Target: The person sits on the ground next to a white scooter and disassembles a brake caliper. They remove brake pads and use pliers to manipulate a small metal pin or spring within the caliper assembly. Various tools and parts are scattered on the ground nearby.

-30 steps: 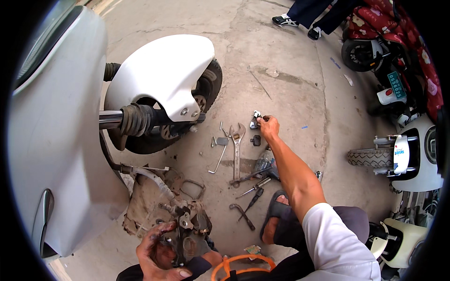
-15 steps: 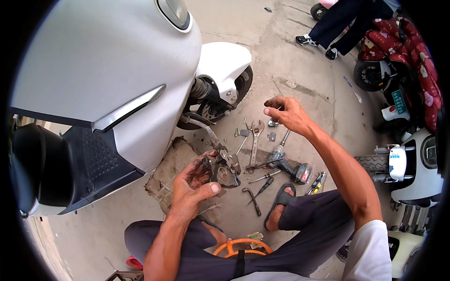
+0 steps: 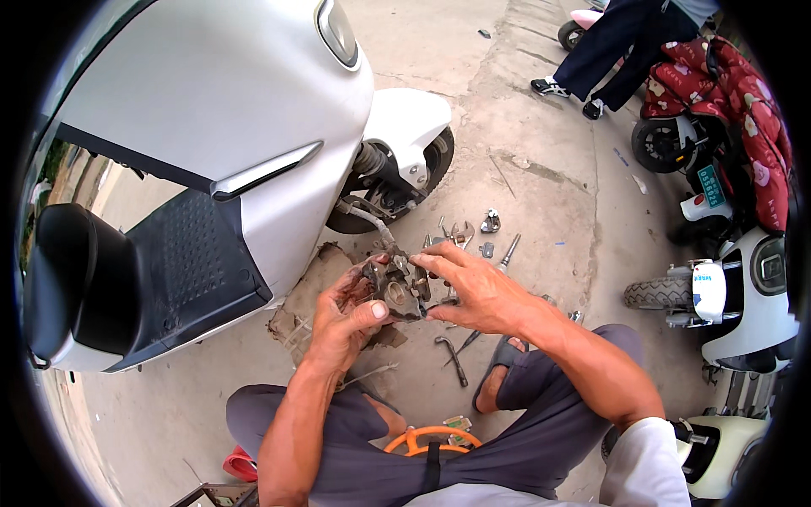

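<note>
My left hand (image 3: 342, 308) is wrapped round a dirty dark brake caliper (image 3: 397, 291), its thumb along the near side. Blackened grime covers those fingers. From the right, my right hand (image 3: 473, 291) reaches over, with fingertips and thumb closed against the caliper's right edge. A hose (image 3: 380, 230) runs up from the caliper toward the front wheel (image 3: 439, 156) of a white scooter (image 3: 253, 84). Part of the tool group on the ground lies hidden under my right hand and forearm.
On the ground beyond my hands lie an adjustable wrench (image 3: 462, 234), small metal parts (image 3: 490, 221) and a power tool's long bit (image 3: 510, 251). A bent socket wrench (image 3: 452, 359) is near my foot. Parked scooters (image 3: 735, 296) line the right; a person (image 3: 617, 59) stands at the far right.
My right hand has come down and left from above the tools to grip the caliper. The left hand still holds it, and the view has shifted slightly.
</note>
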A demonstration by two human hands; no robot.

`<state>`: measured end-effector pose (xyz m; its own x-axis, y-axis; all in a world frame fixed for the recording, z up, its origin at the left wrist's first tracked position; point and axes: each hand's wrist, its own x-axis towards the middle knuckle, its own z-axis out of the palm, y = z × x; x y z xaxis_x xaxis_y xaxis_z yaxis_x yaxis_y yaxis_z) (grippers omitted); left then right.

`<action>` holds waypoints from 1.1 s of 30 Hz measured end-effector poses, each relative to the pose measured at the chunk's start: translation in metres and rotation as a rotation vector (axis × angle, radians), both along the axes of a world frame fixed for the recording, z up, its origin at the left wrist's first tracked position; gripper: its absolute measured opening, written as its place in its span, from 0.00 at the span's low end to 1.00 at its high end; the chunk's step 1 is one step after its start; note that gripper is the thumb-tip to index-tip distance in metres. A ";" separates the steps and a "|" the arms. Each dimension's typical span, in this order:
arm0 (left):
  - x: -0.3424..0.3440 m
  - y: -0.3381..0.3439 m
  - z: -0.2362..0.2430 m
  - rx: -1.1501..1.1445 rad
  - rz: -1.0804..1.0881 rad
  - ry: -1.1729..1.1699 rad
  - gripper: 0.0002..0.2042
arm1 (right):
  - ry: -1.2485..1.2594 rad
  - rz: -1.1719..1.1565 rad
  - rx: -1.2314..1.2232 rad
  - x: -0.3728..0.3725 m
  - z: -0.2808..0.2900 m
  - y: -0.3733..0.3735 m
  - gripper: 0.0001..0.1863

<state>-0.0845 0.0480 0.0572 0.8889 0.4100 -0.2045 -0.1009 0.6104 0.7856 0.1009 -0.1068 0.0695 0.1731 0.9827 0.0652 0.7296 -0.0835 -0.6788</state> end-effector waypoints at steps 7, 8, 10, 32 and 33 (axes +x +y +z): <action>0.002 0.004 -0.002 0.081 -0.014 0.033 0.38 | -0.122 0.070 0.157 0.010 -0.006 0.008 0.34; 0.002 0.004 -0.002 0.092 -0.006 0.031 0.38 | -0.202 0.101 0.209 0.011 -0.006 0.008 0.33; 0.002 0.004 0.001 0.058 -0.005 0.037 0.38 | -0.067 0.083 0.129 0.014 -0.001 0.009 0.32; 0.001 0.003 0.001 0.094 0.043 0.078 0.40 | 0.220 -0.580 0.546 0.062 0.031 -0.010 0.37; 0.001 0.005 -0.002 0.116 0.057 0.078 0.40 | 0.608 -0.491 0.578 0.067 0.039 -0.011 0.40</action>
